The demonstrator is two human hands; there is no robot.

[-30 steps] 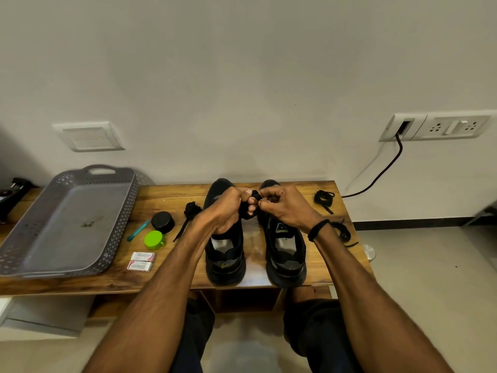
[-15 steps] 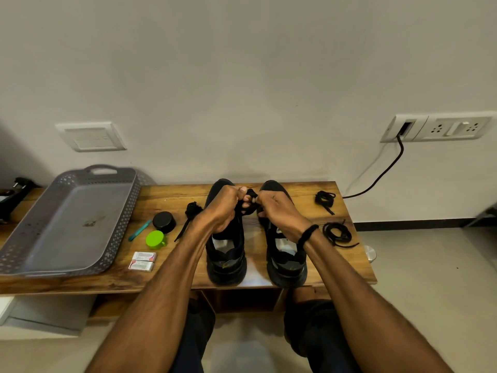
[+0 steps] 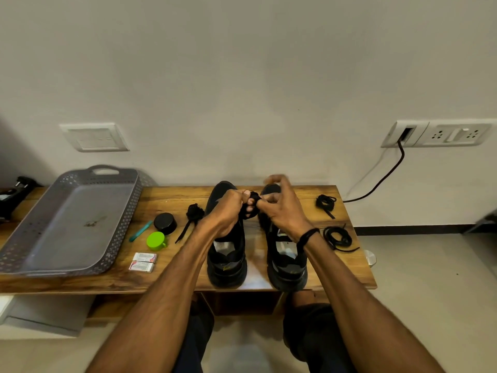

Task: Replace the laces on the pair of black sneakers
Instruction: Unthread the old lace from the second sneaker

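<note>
One desk (image 3: 172,197), wooden, carrying everything below. One tray (image 3: 129,211), grey, at its left end. One pair of sneakers (image 3: 227,262), black, side by side at centre, toes toward the wall. The left hand (image 3: 228,211), fingers curled tight round a bundled black lace (image 3: 251,208), held above the toes. The right hand (image 3: 282,208), thumb and forefinger pinching the same lace, its other fingers lifted and loosely bent. Spare laces (image 3: 337,238) lie on the desk on either side of the pair.

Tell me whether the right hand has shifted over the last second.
Yes: the right hand moved left, its wrist now clear of the coiled lace it overlapped.
</note>
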